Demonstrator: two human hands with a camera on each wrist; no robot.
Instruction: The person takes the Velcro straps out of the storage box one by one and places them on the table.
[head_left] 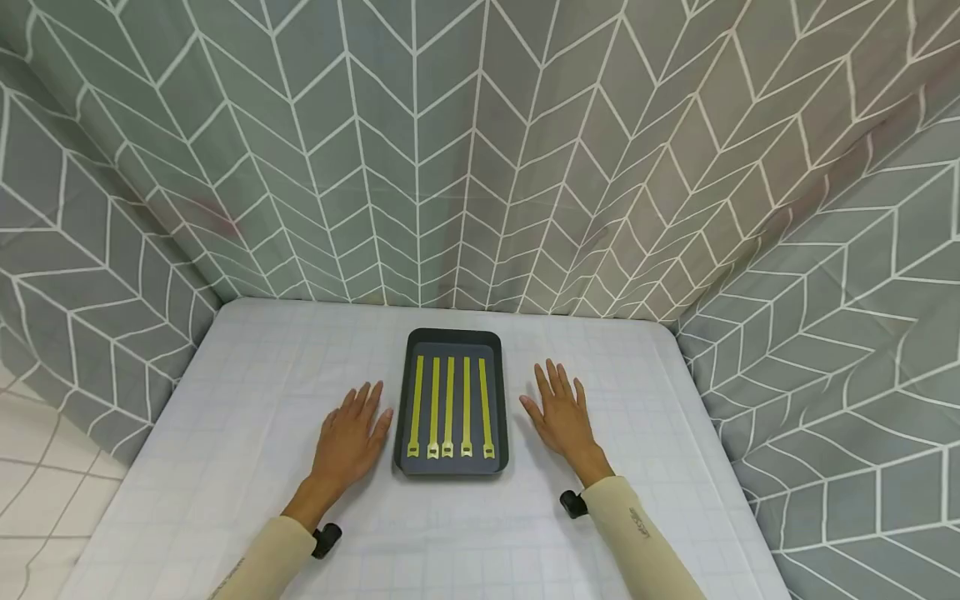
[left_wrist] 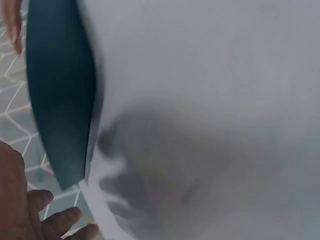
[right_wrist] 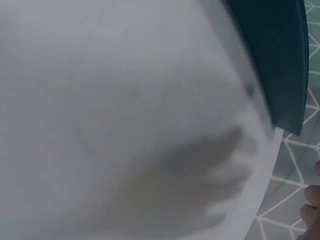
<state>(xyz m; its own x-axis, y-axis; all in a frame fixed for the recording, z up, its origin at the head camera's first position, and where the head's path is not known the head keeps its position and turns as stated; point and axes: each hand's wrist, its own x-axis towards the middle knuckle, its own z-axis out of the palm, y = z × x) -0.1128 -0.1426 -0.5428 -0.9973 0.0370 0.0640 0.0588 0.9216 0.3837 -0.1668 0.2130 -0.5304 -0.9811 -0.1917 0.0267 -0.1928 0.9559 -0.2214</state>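
A dark grey rectangular tray [head_left: 453,337] lies on the table with its short side toward me. Several yellow cable straps [head_left: 449,400] are laid lengthwise in it, side by side, their wider slotted ends at the near side. To the left of the tray is my left hand [head_left: 350,442], palm down with fingers extended and nothing in it. My right hand [head_left: 562,423] is on the other side, fingers spread, also holding nothing. Both wrist views show the tray's outer wall [left_wrist: 60,90] and a hand's shadow on the cloth; fingers of the right hand [right_wrist: 312,205] appear at the edge.
A white cloth with a faint grid covers the table [head_left: 600,533]. Grey curtains [head_left: 450,167] with white chevron lines stand behind the table and along both sides. Pale floor tiles [head_left: 45,483] show at the lower left. A small black device [head_left: 573,504] is on each wrist.
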